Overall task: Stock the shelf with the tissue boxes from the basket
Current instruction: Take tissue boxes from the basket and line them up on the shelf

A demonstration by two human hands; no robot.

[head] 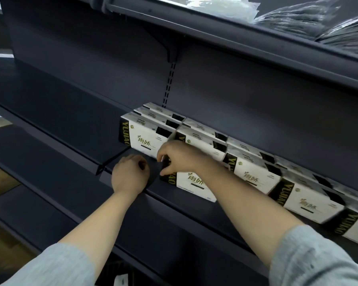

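Dark shelf (pixel 74 129) with rows of tissue boxes.

White-and-black boxes (pixel 304 195) stand directly on the shelf board in a run from its middle off to the right edge of view, several rows deep toward the back panel. The leftmost box (pixel 141 137) sits near the slotted upright (pixel 168 85). The shelf above (pixel 215 34) carries clear plastic packs (pixel 298 15).
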